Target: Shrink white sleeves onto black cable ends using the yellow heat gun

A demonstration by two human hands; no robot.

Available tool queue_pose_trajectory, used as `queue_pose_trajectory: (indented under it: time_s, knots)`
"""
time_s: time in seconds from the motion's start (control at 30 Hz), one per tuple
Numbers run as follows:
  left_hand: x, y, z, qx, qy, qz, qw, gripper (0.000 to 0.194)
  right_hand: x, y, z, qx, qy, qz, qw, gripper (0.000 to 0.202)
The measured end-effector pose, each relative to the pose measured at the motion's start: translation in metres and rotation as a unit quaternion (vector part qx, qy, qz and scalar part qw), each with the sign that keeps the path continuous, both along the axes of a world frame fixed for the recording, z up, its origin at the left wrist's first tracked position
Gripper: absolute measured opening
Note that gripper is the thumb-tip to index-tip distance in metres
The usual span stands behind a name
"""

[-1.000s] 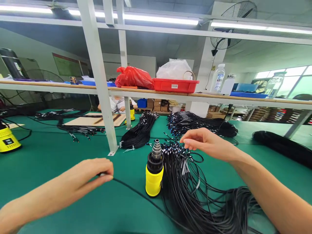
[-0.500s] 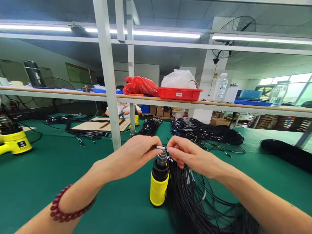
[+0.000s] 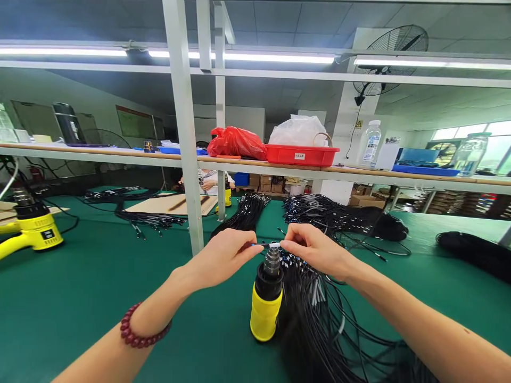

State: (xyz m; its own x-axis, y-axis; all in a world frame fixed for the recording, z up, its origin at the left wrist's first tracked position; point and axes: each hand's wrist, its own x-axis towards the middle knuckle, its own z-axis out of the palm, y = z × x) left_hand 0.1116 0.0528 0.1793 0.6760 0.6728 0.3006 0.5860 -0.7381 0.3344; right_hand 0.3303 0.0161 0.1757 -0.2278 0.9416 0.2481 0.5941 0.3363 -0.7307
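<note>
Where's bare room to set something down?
Bare green mat lies between the left hand and the far-left heat gun, and left of the upright gun. Crowded: that gun's right side, where cables spread below the right hand.

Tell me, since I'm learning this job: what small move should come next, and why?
I'd probably roll the cable slightly in place. The left hand and right hand pinch it roughly level, and its white sleeve appears just above the nozzle of the upright heat gun, so turning might warm the sleeve evenly. Whether it's running, I can't tell.
</note>
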Motion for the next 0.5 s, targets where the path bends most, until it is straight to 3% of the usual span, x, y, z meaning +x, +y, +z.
queue_pose_trajectory:
  time_s: [0.2, 0.5]
  knots:
    - [0.005, 0.005, -0.008, -0.058, -0.083, -0.008, 0.995, 0.043, 0.003, 0.006, -0.003, 0.027, -0.019, -0.013, 0.999, 0.021]
    - [0.014, 0.02, -0.016, -0.055, -0.11, 0.002, 0.992, 0.044, 0.005, 0.013, -0.005, 0.035, -0.039, -0.035, 0.998, 0.021]
